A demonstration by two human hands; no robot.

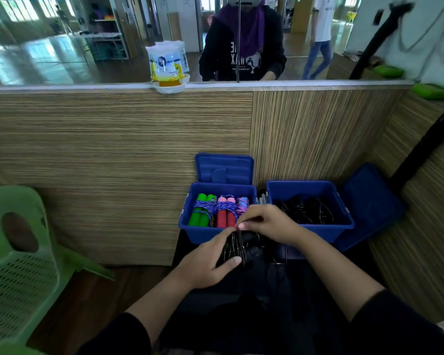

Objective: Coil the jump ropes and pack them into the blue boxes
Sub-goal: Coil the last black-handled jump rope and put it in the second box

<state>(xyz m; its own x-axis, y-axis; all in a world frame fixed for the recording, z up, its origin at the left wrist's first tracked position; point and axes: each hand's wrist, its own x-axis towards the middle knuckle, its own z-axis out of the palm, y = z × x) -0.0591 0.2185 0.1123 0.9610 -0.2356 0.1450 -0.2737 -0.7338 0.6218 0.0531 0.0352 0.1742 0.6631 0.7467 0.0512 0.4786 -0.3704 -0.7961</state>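
Note:
Two open blue boxes stand on the floor against a wooden wall. The left blue box [190, 226] holds coiled ropes with green handles [201, 212], red handles [226, 213] and a pink and blue one [242, 204]. The right blue box [344, 221] holds a tangle of black ropes [305, 208]. In front of the left box, my left hand [210, 262] grips a bundle of black jump rope [237, 248], thumb across its lower end. My right hand [264, 221] pinches the top of the same bundle.
A blue lid [224, 167] leans on the wall behind the left box and another lid [369, 201] leans right of the right box. A green plastic chair [21, 252] stands at the left. Above the wooden wall, a mirror reflects a person, with a white packet [168, 62] on the ledge.

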